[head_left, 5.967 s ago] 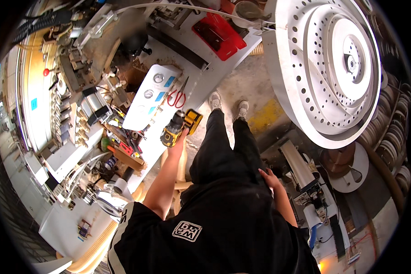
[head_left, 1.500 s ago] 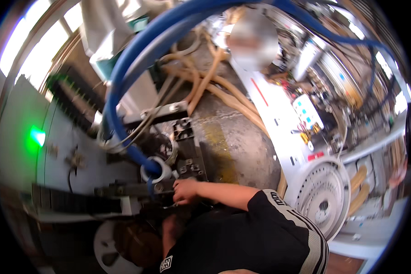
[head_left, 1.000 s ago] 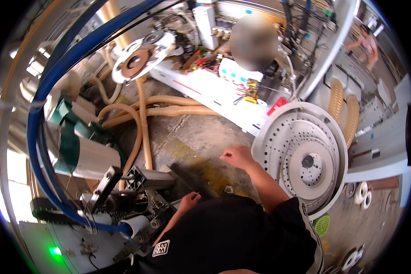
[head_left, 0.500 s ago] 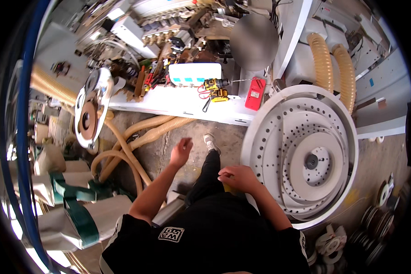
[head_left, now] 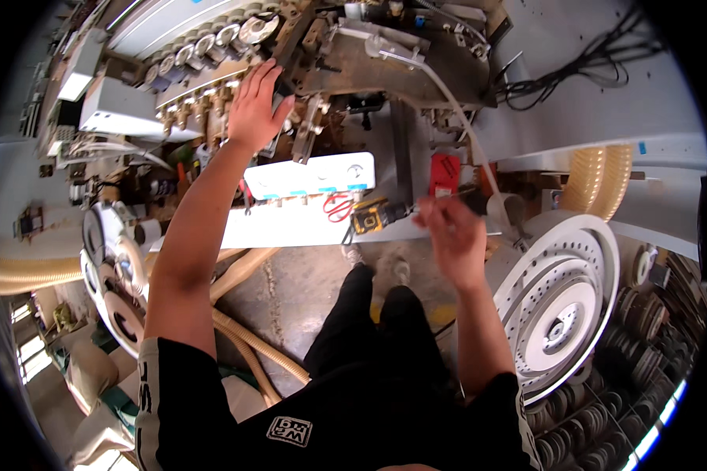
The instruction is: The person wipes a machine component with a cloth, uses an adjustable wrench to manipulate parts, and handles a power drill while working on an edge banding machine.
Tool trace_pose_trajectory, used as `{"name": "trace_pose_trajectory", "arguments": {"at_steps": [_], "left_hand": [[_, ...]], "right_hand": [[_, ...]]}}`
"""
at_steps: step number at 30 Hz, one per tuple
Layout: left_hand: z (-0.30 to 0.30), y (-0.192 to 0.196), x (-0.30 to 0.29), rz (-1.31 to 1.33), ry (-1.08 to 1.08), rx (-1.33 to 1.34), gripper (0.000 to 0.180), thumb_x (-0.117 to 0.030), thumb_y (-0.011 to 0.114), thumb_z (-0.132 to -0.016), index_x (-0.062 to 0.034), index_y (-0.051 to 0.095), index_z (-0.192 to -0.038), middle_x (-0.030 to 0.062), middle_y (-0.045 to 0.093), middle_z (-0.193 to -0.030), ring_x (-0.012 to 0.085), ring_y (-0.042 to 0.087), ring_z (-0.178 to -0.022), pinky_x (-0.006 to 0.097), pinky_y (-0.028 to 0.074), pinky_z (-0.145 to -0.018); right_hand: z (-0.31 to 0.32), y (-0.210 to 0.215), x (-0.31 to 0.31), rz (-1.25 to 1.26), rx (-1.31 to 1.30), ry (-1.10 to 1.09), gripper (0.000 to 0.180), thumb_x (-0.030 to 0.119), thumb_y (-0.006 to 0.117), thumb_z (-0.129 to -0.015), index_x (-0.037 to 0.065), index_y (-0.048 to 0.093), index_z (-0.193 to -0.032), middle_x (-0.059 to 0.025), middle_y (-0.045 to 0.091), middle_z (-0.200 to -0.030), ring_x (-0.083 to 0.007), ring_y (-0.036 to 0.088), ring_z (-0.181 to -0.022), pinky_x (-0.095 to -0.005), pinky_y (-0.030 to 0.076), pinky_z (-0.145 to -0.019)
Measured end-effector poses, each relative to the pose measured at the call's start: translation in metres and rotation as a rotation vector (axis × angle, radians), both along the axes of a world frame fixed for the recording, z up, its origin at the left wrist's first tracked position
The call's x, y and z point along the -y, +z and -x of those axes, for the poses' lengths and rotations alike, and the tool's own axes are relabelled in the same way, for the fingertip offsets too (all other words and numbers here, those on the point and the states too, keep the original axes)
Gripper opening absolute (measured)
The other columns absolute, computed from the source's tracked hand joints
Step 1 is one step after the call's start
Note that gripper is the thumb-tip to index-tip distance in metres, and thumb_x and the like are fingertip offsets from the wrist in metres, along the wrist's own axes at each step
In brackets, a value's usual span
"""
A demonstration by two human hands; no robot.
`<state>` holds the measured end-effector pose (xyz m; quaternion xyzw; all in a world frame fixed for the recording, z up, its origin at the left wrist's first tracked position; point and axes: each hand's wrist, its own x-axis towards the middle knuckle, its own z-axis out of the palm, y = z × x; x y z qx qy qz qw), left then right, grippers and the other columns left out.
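Observation:
My left hand (head_left: 255, 108) reaches over the far side of the workbench, fingers stretched out and thumb apart. It lies over or just above a dark metal bar (head_left: 292, 47) by a row of brass fittings (head_left: 199, 106); whether it touches the bar I cannot tell. My right hand (head_left: 454, 239) is over the bench's front edge, its fingers partly curled and smeared by motion. Just left of it lies a yellow and black cordless drill (head_left: 369, 220). Behind the hand is a red flat case (head_left: 445, 174). A white panel (head_left: 310, 176) with blue tape pieces lies behind the drill.
A large white perforated wheel (head_left: 558, 314) stands at the right, with stacked discs (head_left: 605, 416) beyond it. Ribbed hoses (head_left: 263, 349) run along the floor at left. A pale curved tube (head_left: 459, 110) crosses the bench. Black cables (head_left: 597, 67) hang at the far right.
I have stepped up to the bench. My left hand has gone from above the floor to the bench's far side. My right hand has moved forward, from beside the wheel to near the drill.

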<state>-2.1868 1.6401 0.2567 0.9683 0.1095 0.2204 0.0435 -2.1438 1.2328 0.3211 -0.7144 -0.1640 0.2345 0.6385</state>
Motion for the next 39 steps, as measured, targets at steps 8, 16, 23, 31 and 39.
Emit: {"name": "trace_pose_trajectory", "arguments": {"at_steps": [8,16,23,31,39], "left_hand": [[-0.008,0.000,-0.008,0.072,0.032,-0.097,0.071,-0.013,0.068,-0.080,-0.0126,0.047,-0.148,0.0074,0.043,-0.158,0.0325,0.037,-0.149,0.049,0.033,-0.119],[-0.008,0.000,-0.016,0.127,0.010,-0.088,0.065,-0.017,0.065,-0.079,-0.0115,0.054,-0.143,0.0068,0.046,-0.158,0.0293,0.040,-0.148,0.048,0.037,-0.116],[-0.003,-0.001,-0.019,0.143,0.021,-0.093,0.064,-0.016,0.065,-0.079,-0.0129,0.055,-0.143,0.0060,0.045,-0.159,0.0276,0.039,-0.149,0.047,0.037,-0.117],[-0.002,-0.005,-0.021,0.118,0.032,-0.101,0.066,-0.015,0.065,-0.080,-0.0141,0.054,-0.145,0.0038,0.045,-0.159,0.0251,0.040,-0.149,0.044,0.036,-0.119],[0.000,-0.008,-0.022,0.125,0.002,-0.082,0.073,-0.013,0.065,-0.074,-0.0119,0.053,-0.145,0.0065,0.044,-0.160,0.0289,0.041,-0.148,0.047,0.037,-0.118]], "right_hand": [[-0.291,-0.021,-0.149,-0.137,0.407,-0.370,0.031,0.029,0.066,-0.103,0.004,0.066,-0.121,-0.0024,0.069,-0.102,-0.0106,0.063,-0.089,-0.0258,0.051,-0.082],[-0.523,-0.147,-0.146,0.427,0.109,-0.333,0.050,0.042,0.061,-0.101,0.010,0.057,-0.139,-0.0053,0.057,-0.132,-0.0183,0.053,-0.116,-0.0357,0.044,-0.097],[-0.571,-0.183,-0.132,0.505,-0.066,-0.262,0.067,0.054,0.056,-0.099,0.016,0.050,-0.154,-0.0079,0.046,-0.158,-0.0250,0.044,-0.139,-0.0445,0.038,-0.110],[-0.506,-0.143,-0.154,0.290,-0.041,-0.239,0.059,0.049,0.059,-0.100,0.011,0.058,-0.145,-0.0101,0.062,-0.138,-0.0264,0.060,-0.119,-0.0404,0.045,-0.101],[-0.502,-0.138,-0.149,0.210,-0.113,-0.113,0.070,0.056,0.059,-0.097,0.011,0.053,-0.149,-0.0101,0.056,-0.147,-0.0276,0.053,-0.131,-0.0400,0.039,-0.112]]}}
